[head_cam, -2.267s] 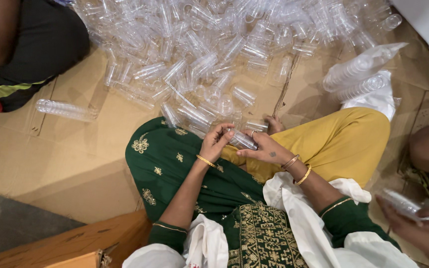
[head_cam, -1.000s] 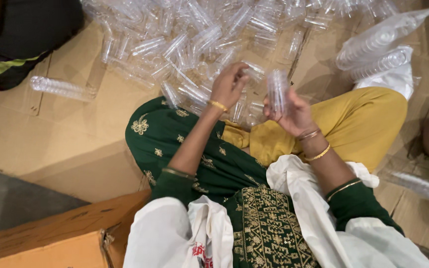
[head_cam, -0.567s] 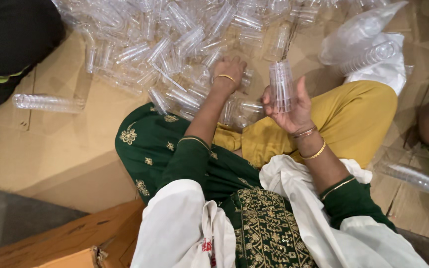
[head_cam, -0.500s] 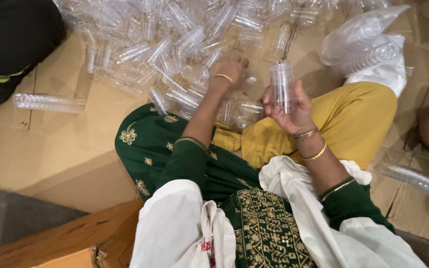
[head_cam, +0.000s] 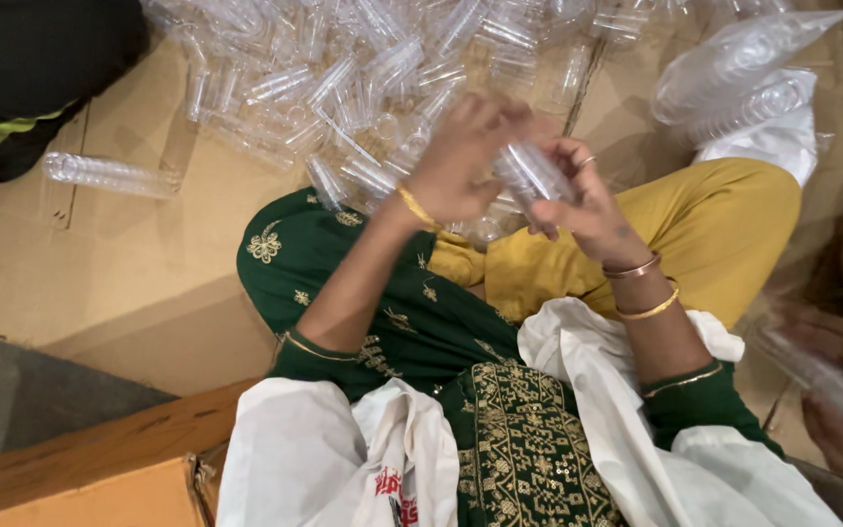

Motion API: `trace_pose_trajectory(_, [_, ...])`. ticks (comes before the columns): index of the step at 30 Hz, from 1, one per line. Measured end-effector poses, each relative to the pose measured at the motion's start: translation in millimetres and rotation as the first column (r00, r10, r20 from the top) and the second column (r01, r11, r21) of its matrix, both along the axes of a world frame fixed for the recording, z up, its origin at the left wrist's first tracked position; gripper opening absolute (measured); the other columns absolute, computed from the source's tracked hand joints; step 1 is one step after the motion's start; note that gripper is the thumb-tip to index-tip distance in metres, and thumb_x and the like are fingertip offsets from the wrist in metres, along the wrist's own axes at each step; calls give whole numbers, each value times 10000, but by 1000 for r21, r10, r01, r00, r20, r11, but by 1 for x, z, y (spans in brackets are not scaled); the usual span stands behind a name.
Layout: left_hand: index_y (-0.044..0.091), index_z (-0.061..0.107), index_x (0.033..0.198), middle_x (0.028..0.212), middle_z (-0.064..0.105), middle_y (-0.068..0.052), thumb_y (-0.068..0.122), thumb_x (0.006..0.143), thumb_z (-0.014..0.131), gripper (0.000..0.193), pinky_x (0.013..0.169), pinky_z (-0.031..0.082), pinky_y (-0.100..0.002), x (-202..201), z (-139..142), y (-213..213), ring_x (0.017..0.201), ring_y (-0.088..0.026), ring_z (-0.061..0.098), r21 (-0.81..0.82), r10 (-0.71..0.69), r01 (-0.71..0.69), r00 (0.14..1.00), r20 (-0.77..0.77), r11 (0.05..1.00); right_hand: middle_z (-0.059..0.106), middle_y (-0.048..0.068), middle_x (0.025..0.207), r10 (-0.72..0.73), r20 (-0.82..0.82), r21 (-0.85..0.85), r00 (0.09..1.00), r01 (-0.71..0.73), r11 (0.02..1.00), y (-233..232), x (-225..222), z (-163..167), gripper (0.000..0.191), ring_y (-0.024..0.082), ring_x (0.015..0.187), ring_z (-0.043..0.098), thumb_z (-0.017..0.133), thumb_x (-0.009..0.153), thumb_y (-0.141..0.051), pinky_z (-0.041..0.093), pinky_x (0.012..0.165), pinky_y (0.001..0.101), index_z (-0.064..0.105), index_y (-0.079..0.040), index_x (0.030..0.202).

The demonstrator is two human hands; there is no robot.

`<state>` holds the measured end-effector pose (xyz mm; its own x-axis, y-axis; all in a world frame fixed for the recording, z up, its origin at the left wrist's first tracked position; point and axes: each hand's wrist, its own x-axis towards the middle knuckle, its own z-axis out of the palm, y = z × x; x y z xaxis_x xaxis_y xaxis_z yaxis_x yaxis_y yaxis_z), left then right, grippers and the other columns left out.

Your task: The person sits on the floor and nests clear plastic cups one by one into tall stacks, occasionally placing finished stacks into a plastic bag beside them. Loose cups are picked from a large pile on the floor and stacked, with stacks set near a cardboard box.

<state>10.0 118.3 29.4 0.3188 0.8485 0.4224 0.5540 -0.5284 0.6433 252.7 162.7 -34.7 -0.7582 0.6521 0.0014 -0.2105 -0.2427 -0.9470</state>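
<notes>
I sit cross-legged on flattened cardboard, in a green embroidered top and yellow trousers. My right hand grips a short stack of clear plastic cups, tilted to the upper left. My left hand is closed over the stack's far end, its fingers blurred. Both hands meet above my knees, just in front of a large heap of loose clear plastic cups spread over the cardboard.
A long stack of cups lies alone at the left. Bagged cup stacks rest at the upper right. Another person's hands hold a cup stack at the right edge. A dark-clothed person sits upper left. A cardboard box stands lower left.
My left hand has come back from the heap to the stack in my right hand. The stack has tipped from upright to slanted, and both hands are now together.
</notes>
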Motion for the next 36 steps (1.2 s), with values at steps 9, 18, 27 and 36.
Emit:
trace_pose_trajectory(9, [48, 686, 1294, 1310, 556, -64, 81, 1004, 775, 306, 837, 586, -246, -14, -5, -4, 969, -101, 654, -198, 106, 14, 805, 583, 980, 604, 269, 1253, 125, -246, -326, 961, -204, 923, -3, -10, 24, 640, 389, 930, 706, 493, 1078, -509, 597, 674, 405, 268, -126, 1539])
trace_pose_trajectory(18, [68, 523, 1378, 1308, 576, -22, 67, 1048, 779, 417, 995, 541, -273, 1, -3, -6, 1190, -102, 590, -127, -53, 277, 559, 828, 952, 626, 285, 1153, 109, -569, -514, 815, -456, 727, -4, -18, 29, 689, 383, 837, 729, 421, 1140, -579, 595, 619, 408, 367, -25, 1545])
trace_pose_trajectory(27, [83, 555, 1299, 1105, 622, -20, 198, 1004, 791, 395, 838, 587, -270, 19, 11, -11, 950, -108, 633, -103, 233, -212, 785, 574, 972, 559, 236, 1202, 39, -130, -67, 991, -48, 997, 0, -19, 43, 776, 388, 915, 666, 567, 1055, -550, 573, 762, 469, 317, 15, 1526])
trace_pose_trajectory(36, [47, 576, 1281, 1161, 625, -194, 129, 869, 738, 450, 874, 527, -470, -14, -103, 10, 1040, -405, 629, -90, 501, -508, 860, -93, 856, 587, 189, 1211, 3, -566, -435, 824, -302, 848, -4, -16, 59, 714, 314, 892, 675, 548, 1059, -497, 569, 718, 395, 405, -29, 1579])
